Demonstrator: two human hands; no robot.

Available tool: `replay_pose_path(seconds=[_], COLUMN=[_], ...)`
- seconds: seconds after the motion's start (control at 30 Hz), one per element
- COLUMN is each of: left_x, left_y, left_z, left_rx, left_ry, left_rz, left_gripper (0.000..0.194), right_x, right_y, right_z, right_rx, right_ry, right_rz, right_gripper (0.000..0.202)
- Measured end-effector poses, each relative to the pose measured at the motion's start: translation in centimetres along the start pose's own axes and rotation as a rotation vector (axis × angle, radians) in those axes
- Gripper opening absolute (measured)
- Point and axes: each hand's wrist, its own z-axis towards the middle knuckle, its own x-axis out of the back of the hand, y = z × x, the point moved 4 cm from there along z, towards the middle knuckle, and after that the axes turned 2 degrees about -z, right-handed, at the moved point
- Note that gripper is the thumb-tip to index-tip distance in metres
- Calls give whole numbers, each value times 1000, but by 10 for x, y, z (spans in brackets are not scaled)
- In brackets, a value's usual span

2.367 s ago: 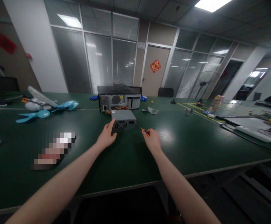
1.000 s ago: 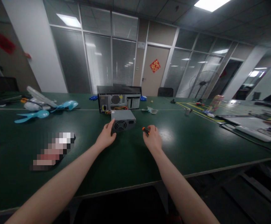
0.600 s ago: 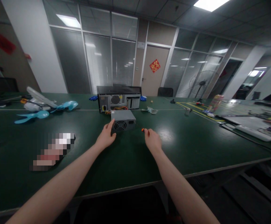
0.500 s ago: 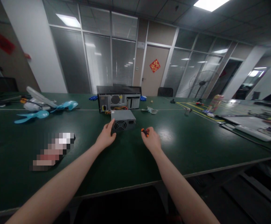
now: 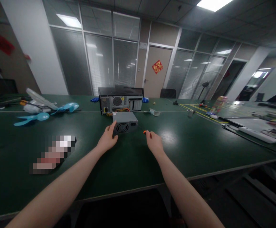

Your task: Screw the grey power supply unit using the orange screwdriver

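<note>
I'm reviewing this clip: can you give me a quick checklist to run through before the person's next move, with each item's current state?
1. Grey power supply resting on the green table: ok.
2. Left hand at the power supply's left end, fingers against it: ok.
3. Orange-handled screwdriver held in the right hand: ok.
4. Screwdriver's far end touching the power supply: cannot tell, the shaft is too faint.
5. Coloured cables behind the power supply detached from it: cannot tell, their ends are hidden.
6. Computer case clear of both hands: ok, it stands behind the power supply.
</note>
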Motion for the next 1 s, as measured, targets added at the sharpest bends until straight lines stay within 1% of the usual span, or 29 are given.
replay_pose_path(seconds=[0.1, 0.27, 0.33, 0.47, 0.57, 0.63, 0.77, 0.83, 0.9, 1.0], left_x=[0, 0, 1, 2, 2, 2, 0, 0, 0, 0], left_y=[0, 0, 0, 2, 2, 2, 1, 0, 1, 1], left_z=[0, 0, 0, 0, 0, 0, 0, 1, 1, 1], left_rx=[19, 31, 30, 37, 32, 30, 19, 13, 10, 6], left_ry=[-8, -13, -13, -20, -19, -14, -5, -1, 4, 5], left_rz=[-3, -7, -10, -17, -19, -16, -11, -7, -4, -3], left_gripper=[71, 71, 71, 71, 72, 72, 71, 72, 73, 73], right_x=[-1, -5, -6, -3, -2, -2, -3, -3, -2, 3], right_y=[-1, 0, 1, 5, 6, 5, 2, 1, 0, -1], right_z=[1, 3, 3, 1, -1, 0, 2, 2, 1, -2], right_rx=[-2, -19, -16, 0, 7, 15, 15, 18, 33, 48], right_ry=[-24, -101, -84, 1, 16, 19, -1, -16, 3, 71], right_rz=[33, 81, 67, 36, 52, 59, 18, -15, -35, -49], right_gripper=[51, 53, 49, 38, 33, 34, 44, 43, 37, 26])
